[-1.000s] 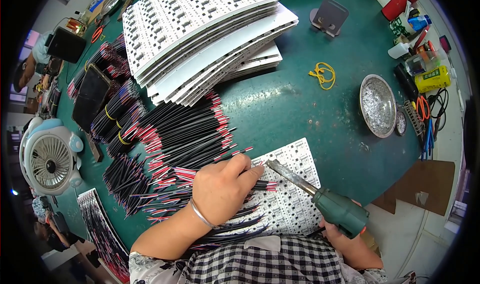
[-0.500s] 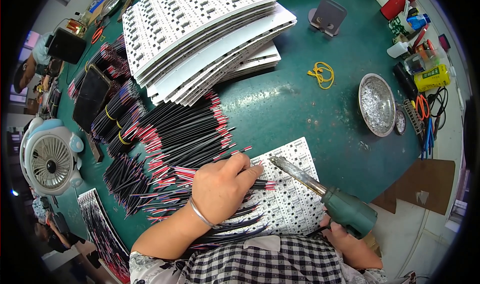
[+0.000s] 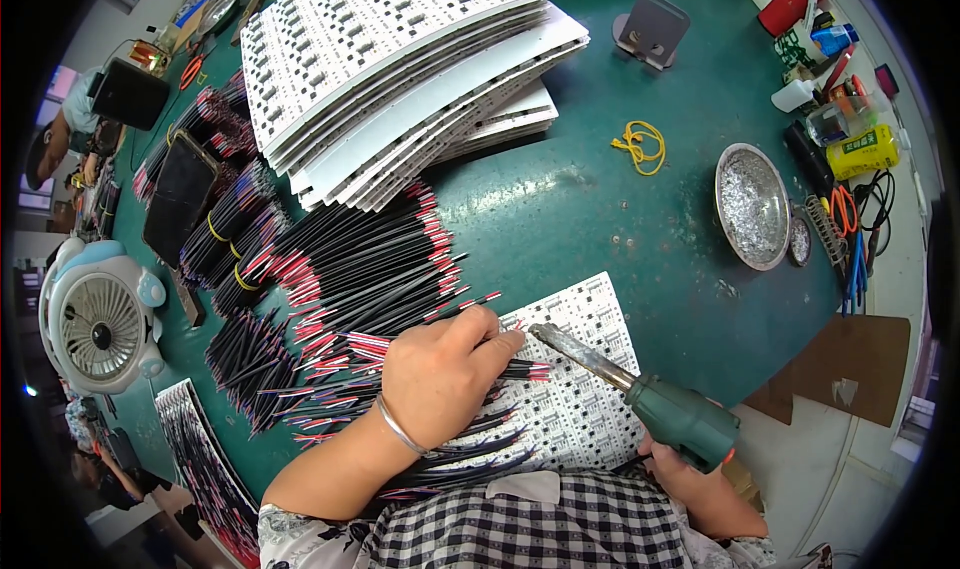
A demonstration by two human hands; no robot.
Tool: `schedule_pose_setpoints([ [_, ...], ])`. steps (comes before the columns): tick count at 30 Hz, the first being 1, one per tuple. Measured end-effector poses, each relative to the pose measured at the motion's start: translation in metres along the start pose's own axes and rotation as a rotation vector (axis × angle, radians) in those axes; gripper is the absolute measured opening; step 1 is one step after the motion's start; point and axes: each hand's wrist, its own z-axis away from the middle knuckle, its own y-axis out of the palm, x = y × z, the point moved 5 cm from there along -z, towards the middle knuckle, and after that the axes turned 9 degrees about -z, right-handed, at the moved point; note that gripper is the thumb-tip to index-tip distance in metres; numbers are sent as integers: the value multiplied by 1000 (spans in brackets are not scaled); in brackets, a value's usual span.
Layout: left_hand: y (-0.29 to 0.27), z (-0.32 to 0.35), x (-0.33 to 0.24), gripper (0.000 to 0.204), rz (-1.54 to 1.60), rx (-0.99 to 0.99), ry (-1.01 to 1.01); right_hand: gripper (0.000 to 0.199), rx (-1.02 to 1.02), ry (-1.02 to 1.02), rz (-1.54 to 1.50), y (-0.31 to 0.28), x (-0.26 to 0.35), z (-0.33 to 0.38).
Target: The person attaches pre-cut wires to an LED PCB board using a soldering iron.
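A white circuit board panel [image 3: 585, 409] lies in front of me, with black wires with red and white ends across its left side. My left hand [image 3: 440, 374] is closed over the board's left part, thumb and forefinger pinched together on a wire [image 3: 512, 329] whose red tip just shows. In my right hand [image 3: 685, 472] is a soldering iron [image 3: 680, 419] with a thick green body; the fingers wrap its underside and are partly hidden. Its metal tip is beside my left fingertips, at the wire end; I cannot tell whether they touch.
Stacked circuit boards [image 3: 400, 59] rise at the back. Loose wires [image 3: 370, 259] and banded bundles [image 3: 235, 229] cover the left, near a phone [image 3: 182, 194] and a fan [image 3: 100, 319]. On the right are a metal bowl [image 3: 752, 209], a yellow band [image 3: 640, 147] and a phone stand [image 3: 652, 31].
The soldering iron has moved a little to the left, bringing its tip closer to my left fingertips. My left hand has hardly moved.
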Motion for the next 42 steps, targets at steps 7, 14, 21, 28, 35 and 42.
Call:
schedule_pose_setpoints([
  [7, 2, 1, -1, 31, -36, 7, 7, 23, 40, -54, -4, 2, 3, -3],
  [14, -1, 4, -2, 31, -62, 0, 7, 57, 28, -88, -327, -4, -9, 16],
  [21, -70, 6, -14, 37, -13, -62, -55, 58, -101, -164, -434, -2, -8, 15],
  [28, -9, 23, -26, 32, -92, 49, -112, 60, -17, -175, -416, -7, -17, 22],
  [35, 1, 18, -26, 33, -118, 61, -35, 30, 45, 10, -286, 0, -16, 33],
  [42, 6, 21, -23, 36, -82, -30, -13, 26, 63, -105, -158, 3, 17, 16],
])
